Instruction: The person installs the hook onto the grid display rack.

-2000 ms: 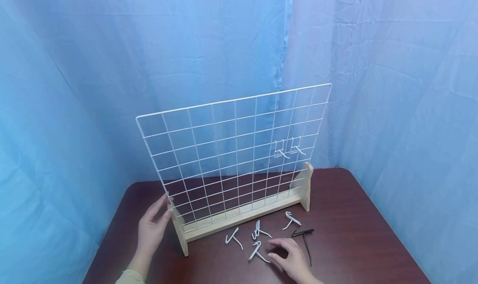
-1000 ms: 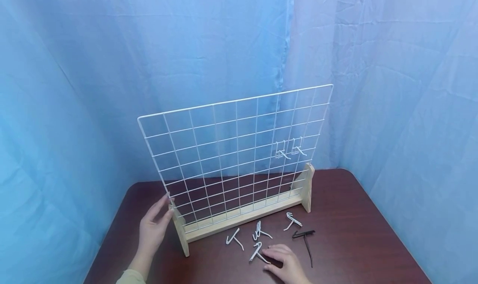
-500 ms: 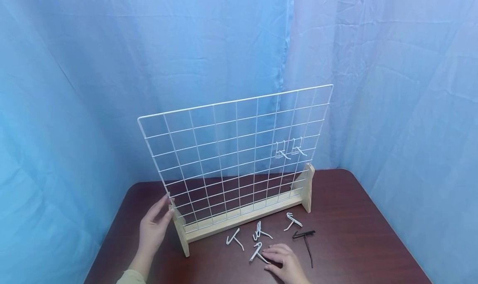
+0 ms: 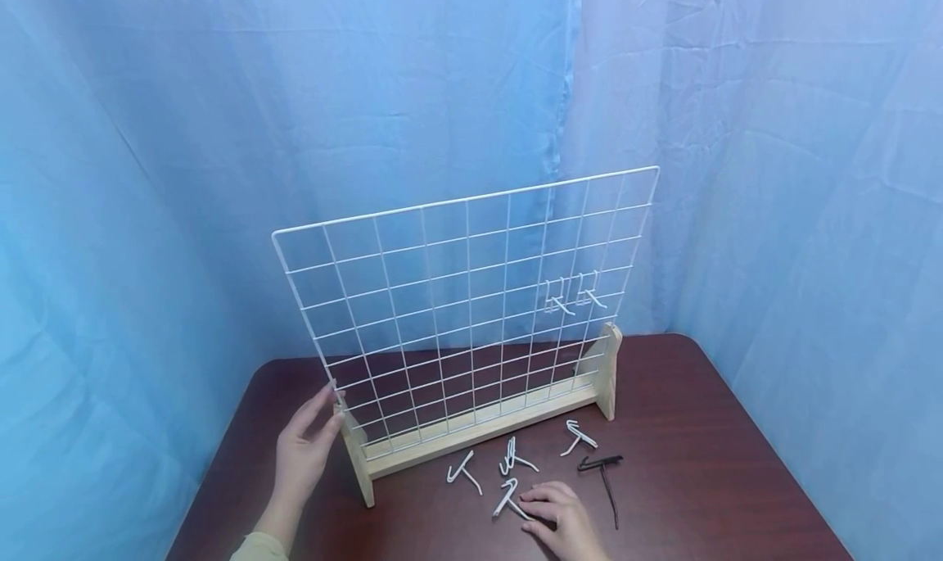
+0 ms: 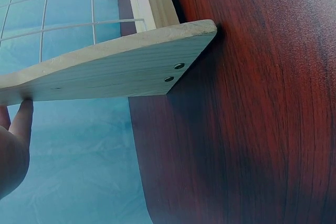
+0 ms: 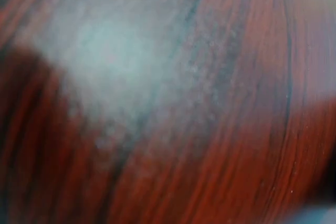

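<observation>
A white wire grid panel [image 4: 442, 299] stands in a pale wooden stand [image 4: 482, 436]. My left hand [image 4: 300, 450] holds the top of the stand's left side piece, fingers and thumb spread to either side of it. In the left wrist view, fingertips meet the edge of that wooden side piece [image 5: 121, 69]. My right hand [image 4: 561, 522] rests low over the table, loosely bent, its fingertips right by the arm of a white display hook [image 4: 508, 499]. More white hooks lie nearby: one on the left [image 4: 464, 472], one in the middle [image 4: 516, 456], one on the right [image 4: 578, 438].
A black hook [image 4: 604, 475] lies right of my right hand. Two white hooks [image 4: 560, 303] hang on the grid's right part. The dark red wooden table [image 4: 707, 471] has rounded far corners, with blue curtains [image 4: 442, 94] behind and at both sides.
Over the first second my right hand shifts left, nearer to the front white hook, then stays almost still. The left hand keeps its hold on the stand. The hooks lie unmoved.
</observation>
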Tool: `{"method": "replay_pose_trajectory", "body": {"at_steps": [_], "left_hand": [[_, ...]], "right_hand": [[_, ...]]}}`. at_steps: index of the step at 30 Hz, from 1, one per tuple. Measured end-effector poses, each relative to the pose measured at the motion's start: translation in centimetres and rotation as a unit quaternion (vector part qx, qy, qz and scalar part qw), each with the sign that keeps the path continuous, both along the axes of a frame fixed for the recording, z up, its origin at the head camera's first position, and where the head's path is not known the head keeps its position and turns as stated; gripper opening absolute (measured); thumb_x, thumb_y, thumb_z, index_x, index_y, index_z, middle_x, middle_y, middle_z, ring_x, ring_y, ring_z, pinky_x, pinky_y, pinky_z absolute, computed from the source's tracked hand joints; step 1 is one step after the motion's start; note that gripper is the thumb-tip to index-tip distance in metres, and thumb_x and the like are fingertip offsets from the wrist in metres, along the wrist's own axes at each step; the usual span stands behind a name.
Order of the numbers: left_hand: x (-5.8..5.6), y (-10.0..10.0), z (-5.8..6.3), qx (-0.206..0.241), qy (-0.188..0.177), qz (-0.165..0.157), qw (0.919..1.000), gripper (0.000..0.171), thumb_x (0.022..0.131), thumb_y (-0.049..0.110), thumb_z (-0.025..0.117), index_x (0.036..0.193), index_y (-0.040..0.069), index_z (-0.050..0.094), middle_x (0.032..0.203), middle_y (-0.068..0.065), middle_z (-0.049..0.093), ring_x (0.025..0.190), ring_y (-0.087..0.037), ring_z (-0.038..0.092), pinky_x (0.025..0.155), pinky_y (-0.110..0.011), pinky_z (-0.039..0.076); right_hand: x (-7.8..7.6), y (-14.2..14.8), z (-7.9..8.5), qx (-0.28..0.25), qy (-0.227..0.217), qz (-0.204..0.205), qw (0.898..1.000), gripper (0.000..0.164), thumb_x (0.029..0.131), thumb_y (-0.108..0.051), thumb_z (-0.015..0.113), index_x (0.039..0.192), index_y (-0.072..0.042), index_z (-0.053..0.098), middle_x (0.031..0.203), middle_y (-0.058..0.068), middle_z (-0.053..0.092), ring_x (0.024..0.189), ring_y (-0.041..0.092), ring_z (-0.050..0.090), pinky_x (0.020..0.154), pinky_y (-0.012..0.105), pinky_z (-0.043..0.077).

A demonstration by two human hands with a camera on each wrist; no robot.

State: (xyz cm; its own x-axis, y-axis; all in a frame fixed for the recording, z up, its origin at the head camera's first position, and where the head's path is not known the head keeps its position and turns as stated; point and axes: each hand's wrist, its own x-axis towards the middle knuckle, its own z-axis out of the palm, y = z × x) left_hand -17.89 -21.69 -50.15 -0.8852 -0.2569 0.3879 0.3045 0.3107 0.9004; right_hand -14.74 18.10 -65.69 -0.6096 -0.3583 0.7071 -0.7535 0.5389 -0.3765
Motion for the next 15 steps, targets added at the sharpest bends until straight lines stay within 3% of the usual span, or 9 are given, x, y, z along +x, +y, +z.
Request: {"method": "replay_pose_trajectory", "body": {"at_steps": [8, 15], "left_hand": [[0.07, 0.08, 0.12, 0.002, 0.007, 0.001, 1.0, 0.048, 0.088, -0.008, 0.069, 0.134, 0.004, 0.061, 0.119, 0.006, 0.068, 0.111, 0.009, 0.055, 0.087, -0.013, 0.052], [0.02, 0.07, -0.02, 0.003, 0.018, -0.002, 0.9998, 0.048, 0.088, -0.009, 0.068, 0.133, 0.002, 0.06, 0.119, 0.003, 0.069, 0.111, 0.007, 0.055, 0.088, -0.014, 0.052]], "right_hand": [[-0.16, -0.43, 0.0, -0.025, 0.018, -0.033, 0.999, 0.029, 0.057, -0.006, 0.092, 0.08, -0.017, 0.078, 0.09, -0.009, 0.07, 0.086, 0.015, 0.06, 0.08, 0.026, 0.047], [-0.24, -0.76, 0.39, -0.038, 0.004, -0.061, 0.997, 0.028, 0.059, -0.005, 0.091, 0.077, -0.019, 0.075, 0.086, -0.012, 0.069, 0.083, 0.012, 0.059, 0.078, 0.022, 0.046]]}}
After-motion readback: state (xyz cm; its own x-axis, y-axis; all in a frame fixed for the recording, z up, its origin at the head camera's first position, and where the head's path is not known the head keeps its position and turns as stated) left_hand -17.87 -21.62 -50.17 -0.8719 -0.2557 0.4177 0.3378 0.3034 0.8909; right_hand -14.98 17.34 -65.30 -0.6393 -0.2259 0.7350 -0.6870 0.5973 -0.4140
